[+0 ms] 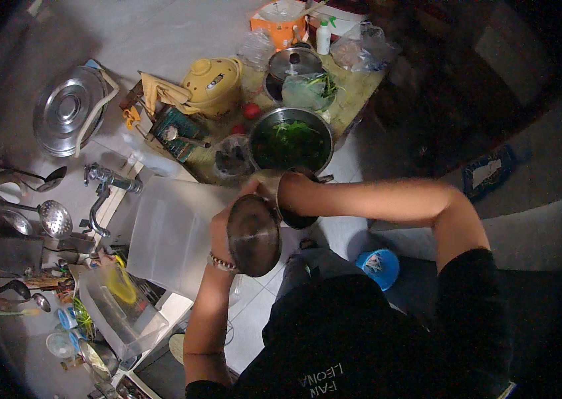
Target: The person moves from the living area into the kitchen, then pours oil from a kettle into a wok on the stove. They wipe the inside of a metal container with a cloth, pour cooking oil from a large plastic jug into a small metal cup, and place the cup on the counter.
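My left hand [222, 230], with a banded watch at the wrist, grips a round, dark metal lid or pan [254, 237] tilted in front of me. Touching its right side is a metal pot [302, 220], its mouth towards the right. My right hand [299, 193] reaches into that pot's opening; its fingers are hidden, so their hold does not show. Just beyond both hands stands a wide metal basin [329, 142] with leafy greens in water.
Left lie a translucent plastic board or lid [176, 224], a faucet [106, 179] and a clear bin [121, 309]. On the worktop [355, 95] are a yellow lidded pot [211, 87], a glass-lidded pot [295, 64] and a spray bottle [323, 39]. A blue bucket [385, 269] stands below.
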### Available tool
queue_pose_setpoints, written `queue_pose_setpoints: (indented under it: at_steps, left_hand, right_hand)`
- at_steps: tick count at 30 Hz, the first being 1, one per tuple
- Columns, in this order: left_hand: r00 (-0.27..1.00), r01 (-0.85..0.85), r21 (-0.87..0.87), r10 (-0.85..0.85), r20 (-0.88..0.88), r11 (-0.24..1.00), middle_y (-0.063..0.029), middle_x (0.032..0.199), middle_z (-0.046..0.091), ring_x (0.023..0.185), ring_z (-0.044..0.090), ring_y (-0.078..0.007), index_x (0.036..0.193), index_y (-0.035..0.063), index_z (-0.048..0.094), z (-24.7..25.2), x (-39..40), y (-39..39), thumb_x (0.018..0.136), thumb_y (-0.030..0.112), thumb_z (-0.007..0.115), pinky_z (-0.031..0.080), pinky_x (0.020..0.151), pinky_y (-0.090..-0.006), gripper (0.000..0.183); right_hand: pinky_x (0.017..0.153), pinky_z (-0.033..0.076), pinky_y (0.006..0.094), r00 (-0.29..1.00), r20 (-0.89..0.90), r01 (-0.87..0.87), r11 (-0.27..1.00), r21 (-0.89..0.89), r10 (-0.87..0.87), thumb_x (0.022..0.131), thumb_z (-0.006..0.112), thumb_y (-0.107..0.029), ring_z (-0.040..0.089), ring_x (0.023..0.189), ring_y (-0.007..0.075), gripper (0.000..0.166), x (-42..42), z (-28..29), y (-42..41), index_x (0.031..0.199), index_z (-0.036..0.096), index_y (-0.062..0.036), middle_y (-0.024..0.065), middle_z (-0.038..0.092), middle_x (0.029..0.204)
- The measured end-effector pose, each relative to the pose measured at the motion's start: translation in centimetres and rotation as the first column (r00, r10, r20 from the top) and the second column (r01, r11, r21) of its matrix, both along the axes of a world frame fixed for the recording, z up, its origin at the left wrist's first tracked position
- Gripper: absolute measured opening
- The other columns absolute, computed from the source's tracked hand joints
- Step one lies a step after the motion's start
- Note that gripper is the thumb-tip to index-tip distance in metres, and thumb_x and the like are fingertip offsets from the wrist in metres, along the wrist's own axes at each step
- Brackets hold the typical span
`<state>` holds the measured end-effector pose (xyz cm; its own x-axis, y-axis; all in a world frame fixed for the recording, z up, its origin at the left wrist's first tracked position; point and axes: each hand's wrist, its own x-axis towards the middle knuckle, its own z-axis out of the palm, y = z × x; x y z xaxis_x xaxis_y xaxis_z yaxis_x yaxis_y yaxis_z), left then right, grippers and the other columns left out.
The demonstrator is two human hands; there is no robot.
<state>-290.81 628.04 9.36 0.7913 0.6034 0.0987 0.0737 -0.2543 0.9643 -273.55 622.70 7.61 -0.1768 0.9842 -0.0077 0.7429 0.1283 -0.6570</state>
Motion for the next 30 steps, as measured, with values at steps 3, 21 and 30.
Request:
queue_pose_setpoints:
  at_steps: [3,21,30]
  left_hand:
    - [0.978,-0.067,0.721,0.189,-0.09,0.69,-0.0027,0.099,0.062,0.073,0.057,-0.0235,0.094,0.0176,0.063,3.2,1.1,0.7,0.066,0.013,0.061,0.048,0.059,-0.0306,0.028]
    - [0.932,-0.338,0.602,0.345,0.11,0.724,-0.0118,0.073,0.062,0.066,0.061,-0.023,0.072,0.0007,0.06,7.1,1.6,6.8,0.056,0.001,0.069,0.047,0.056,-0.0268,0.018]
    - [0.654,-0.739,0.171,0.633,0.415,0.652,-0.0014,0.047,0.047,0.043,0.042,-0.0092,0.046,0.0017,0.045,5.2,8.6,6.3,0.079,0.013,0.059,0.03,0.043,-0.0238,0.038]
  right_hand:
    - [0.078,0.043,0.0299,0.618,-0.752,0.097,0.971,-0.218,-0.23,0.081,0.049,-0.01,0.053,0.085,0.0185,0.018,-1.0,-1.3,1.9,0.098,0.054,-0.0074,0.0064,0.056,0.102]
    - [0.087,0.039,0.0324,0.863,-0.498,-0.147,0.985,-0.09,0.084,0.086,0.04,-0.016,0.05,0.099,0.0188,0.025,-0.9,2.5,9.4,0.106,0.053,-0.0064,0.0073,0.056,0.109]
    - [0.087,0.039,0.0331,0.859,-0.235,-0.495,0.856,-0.151,0.455,0.083,0.044,-0.018,0.051,0.098,0.021,0.027,5.8,2.6,10.2,0.105,0.054,-0.0067,0.0087,0.056,0.108]
